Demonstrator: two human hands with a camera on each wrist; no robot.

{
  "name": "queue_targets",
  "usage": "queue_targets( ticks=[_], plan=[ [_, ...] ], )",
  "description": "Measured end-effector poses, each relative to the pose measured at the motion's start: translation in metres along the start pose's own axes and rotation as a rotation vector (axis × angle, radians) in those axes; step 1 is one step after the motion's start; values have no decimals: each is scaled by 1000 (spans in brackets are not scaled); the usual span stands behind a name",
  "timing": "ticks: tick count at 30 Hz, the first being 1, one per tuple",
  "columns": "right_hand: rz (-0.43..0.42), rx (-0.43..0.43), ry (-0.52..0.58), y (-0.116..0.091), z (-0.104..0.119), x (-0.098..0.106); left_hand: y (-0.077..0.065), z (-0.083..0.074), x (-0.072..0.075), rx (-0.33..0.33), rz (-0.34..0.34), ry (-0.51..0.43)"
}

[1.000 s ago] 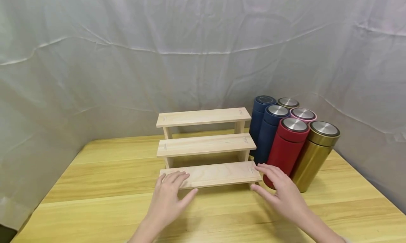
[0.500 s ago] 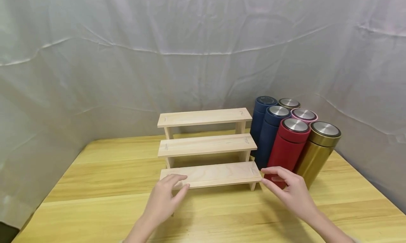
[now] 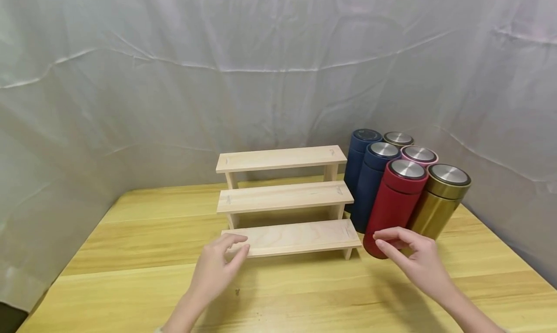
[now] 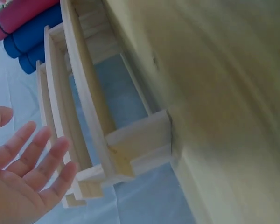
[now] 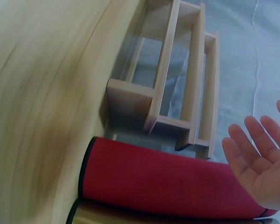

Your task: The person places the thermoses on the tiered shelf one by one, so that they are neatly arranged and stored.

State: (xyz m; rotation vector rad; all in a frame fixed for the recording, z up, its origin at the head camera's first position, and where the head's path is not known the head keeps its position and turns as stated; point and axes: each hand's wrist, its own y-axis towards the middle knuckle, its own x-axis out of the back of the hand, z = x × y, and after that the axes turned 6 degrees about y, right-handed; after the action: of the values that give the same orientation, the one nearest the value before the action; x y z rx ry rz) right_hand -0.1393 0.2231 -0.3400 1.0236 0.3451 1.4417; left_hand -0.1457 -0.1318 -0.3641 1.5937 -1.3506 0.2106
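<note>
A three-step wooden rack (image 3: 285,197) of pale wood stands on the table. My left hand (image 3: 213,270) is at the left end of its lowest step, fingers loosely bent and nothing in them; in the left wrist view that hand (image 4: 25,177) appears spread beside the rack (image 4: 84,93). To the right of the rack, a red thermos flask (image 3: 393,207) stands upright. In front of it hovers my right hand (image 3: 419,263), thumb and fingers apart and holding nothing. The right wrist view has this hand (image 5: 266,163) near the red flask's (image 5: 163,182) lid end.
Packed around the red flask are a gold flask (image 3: 441,197), two blue flasks (image 3: 372,185), a pink-rimmed flask (image 3: 419,153) and another gold-rimmed one (image 3: 399,138) behind. A grey cloth (image 3: 270,81) hangs behind and beside the wooden table (image 3: 152,241).
Both hands have drawn away from the rack's lowest step: the left one leftward, the right one to the right and in front of the flasks. The rack and flasks keep their places.
</note>
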Motion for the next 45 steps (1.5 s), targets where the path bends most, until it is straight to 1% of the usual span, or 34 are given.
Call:
queue_targets(
  ticks=[2,8,9,10,11,13,14,16,17,19,21,24,28,31,34,37,41,45],
  plan=[
    [-4,-14,-2,0,-1,4,1,1,4,28,24,-2],
    [-13,-87,-30,-2,-2,15,5,6,15,75,90,15],
    [-9,-108,-38,-3,-4,17,5,7,17,86,100,20],
    [2,-113,-34,-7,-13,20,5,9,18,97,108,20],
    [3,-130,-32,-9,-16,22,6,10,19,107,113,17],
    [17,-149,-21,-13,-24,27,6,12,21,136,121,-2],
    [16,-162,-25,-13,-24,29,6,13,21,155,125,-16],
    [5,-162,-30,-13,-24,32,6,15,22,202,134,-52],
    [-9,-176,-40,-10,-15,33,6,16,23,228,138,-67],
    [-32,-187,-63,-6,-5,35,7,18,24,271,151,-92],
    [-49,-190,-57,-5,-3,38,8,20,25,306,163,-117],
    [-85,-217,-51,-5,-1,42,9,25,27,361,187,-157],
    [-143,-276,-76,-6,-3,48,10,31,28,447,210,-219],
    [-167,-316,-93,-7,-4,53,9,36,28,504,222,-285],
    [-185,-337,-98,-7,-5,59,9,40,27,560,235,-375],
    [-207,-340,-100,-7,-5,64,9,43,26,586,247,-437],
    [-242,-328,-124,-6,-7,71,9,47,25,585,271,-479],
    [-285,-335,-130,-6,-11,78,10,50,24,602,290,-534]
  ],
)
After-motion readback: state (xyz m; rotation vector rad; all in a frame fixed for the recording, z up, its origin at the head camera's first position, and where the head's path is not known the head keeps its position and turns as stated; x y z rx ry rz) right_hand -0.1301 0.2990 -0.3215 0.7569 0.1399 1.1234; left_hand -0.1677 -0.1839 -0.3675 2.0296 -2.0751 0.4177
